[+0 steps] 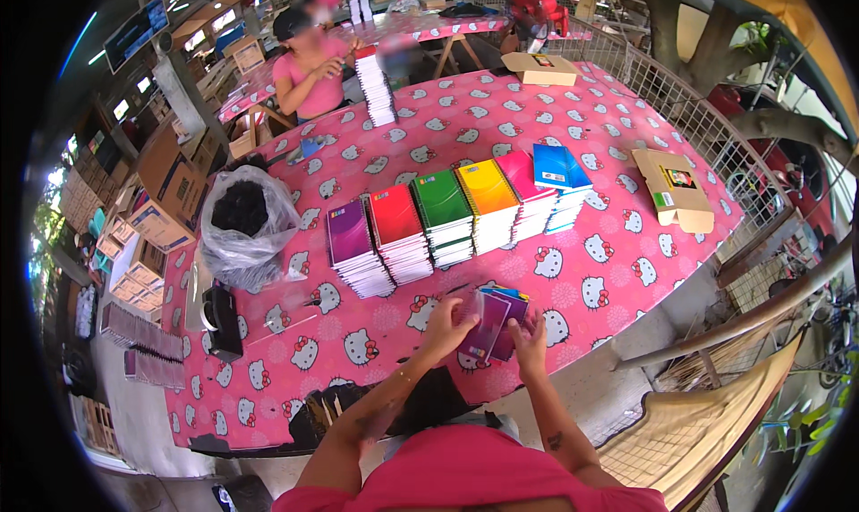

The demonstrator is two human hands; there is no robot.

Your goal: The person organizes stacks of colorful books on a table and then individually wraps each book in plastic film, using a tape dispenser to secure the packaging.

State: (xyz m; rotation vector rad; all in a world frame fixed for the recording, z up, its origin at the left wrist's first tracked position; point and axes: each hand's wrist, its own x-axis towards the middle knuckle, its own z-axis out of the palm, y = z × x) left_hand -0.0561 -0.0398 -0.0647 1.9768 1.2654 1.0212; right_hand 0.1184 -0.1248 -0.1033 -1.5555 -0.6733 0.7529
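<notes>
Near the front edge of the table, I hold a small fanned set of notebooks (490, 326) between both hands. A purple cover lies on top, and blue and yellow edges show behind it. My left hand (446, 329) grips the set's left side, where something clear and shiny blurs the cover. On the right side, the fingers of my right hand (529, 340) close round the edge. Just beyond stands a row of spiral notebook stacks: purple (349, 230), red (395, 221), green (442, 203), yellow (489, 190), pink (523, 181) and blue (561, 169).
A clear bag of black material (246, 226) and a black tape dispenser (222, 322) stand left on the pink tablecloth (358, 351). Opened cardboard boxes (673, 190) (540, 68) lie right and far. Across the table, a person (313, 69) stands by a tall notebook stack (376, 87).
</notes>
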